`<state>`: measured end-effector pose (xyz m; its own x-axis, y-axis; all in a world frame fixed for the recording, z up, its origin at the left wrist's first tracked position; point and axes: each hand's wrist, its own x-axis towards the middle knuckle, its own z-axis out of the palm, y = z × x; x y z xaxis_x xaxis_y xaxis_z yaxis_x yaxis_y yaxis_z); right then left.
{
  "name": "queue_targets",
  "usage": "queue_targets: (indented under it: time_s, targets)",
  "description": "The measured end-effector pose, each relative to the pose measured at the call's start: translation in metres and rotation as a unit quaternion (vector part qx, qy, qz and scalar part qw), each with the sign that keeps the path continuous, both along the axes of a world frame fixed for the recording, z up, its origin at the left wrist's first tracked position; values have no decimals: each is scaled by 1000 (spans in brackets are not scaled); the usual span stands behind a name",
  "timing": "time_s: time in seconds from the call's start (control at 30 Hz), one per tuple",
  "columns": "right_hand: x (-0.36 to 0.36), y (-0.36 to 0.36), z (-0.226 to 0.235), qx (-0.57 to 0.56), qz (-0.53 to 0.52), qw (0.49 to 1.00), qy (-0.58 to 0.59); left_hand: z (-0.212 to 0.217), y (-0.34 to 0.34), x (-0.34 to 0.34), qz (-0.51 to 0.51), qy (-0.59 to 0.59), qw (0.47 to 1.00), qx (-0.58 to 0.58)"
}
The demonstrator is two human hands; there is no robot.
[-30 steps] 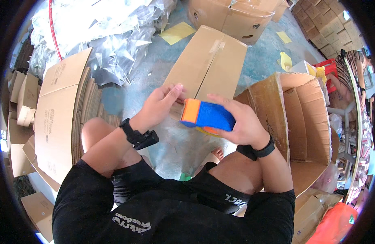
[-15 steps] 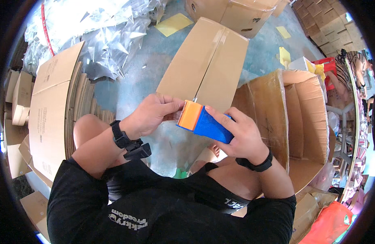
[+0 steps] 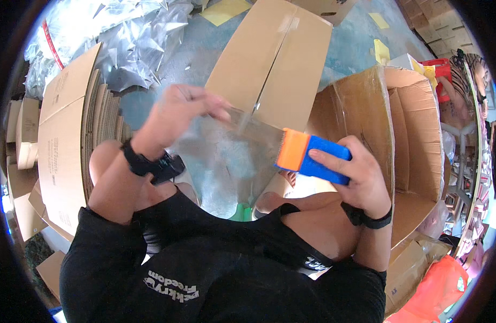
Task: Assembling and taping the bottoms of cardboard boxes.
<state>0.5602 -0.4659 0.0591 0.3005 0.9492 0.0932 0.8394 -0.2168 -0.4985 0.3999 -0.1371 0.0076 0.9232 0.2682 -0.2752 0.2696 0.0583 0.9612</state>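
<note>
Seen from the head camera, the bluish concrete floor [image 3: 361, 43] is crowded with packing litter: a heap of crumpled clear plastic wrapping [image 3: 124, 37] at the far left, a stack of flattened brown cardboard sheets [image 3: 70, 134] standing on edge beside the person's left knee, a flat folded brown cardboard carton [image 3: 280, 59] lying straight ahead, and a few yellow paper scraps [image 3: 226, 9] farther off. On the right a large open brown cardboard box [image 3: 415, 129] lies tipped toward the person, its flaps spread wide, with more cartons and red bags along the right rim.

The person sits low, knees apart, both forearms raised in front of the chest. The right hand [image 3: 355, 172] is closed around the blue-bodied, orange-headed tape dispenser [image 3: 310, 157], fingers wrapped over the blue grip, the orange end pointing left. The left hand [image 3: 178, 116] is pinched shut on the free end of a strip of clear packing tape [image 3: 242, 126], which stretches taut between that hand and the dispenser's head, held in the air above the floor.

As I judge it, a length of tape is drawn out but not cut, and none of it is stuck down; the open box beside the right arm shows unsealed flaps. The left wrist is cocked upward, the right held level.
</note>
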Motion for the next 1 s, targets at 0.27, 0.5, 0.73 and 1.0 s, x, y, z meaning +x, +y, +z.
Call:
queue_targets:
  time_s: [0.27,0.5,0.73,1.0]
  targets:
    - [15,-33,-10,-10,-81,995,62,3,60,-8,86,25,985,145]
    - [22,-46,-14,-74,-130,987,50,-33,66,0,86,63,975,193]
    - [24,-37,-24,-101,-133,983,80,-59,44,9,52,125,960,245]
    - [51,3,-35,-140,-115,951,251,-132,86,20,125,150,947,253]
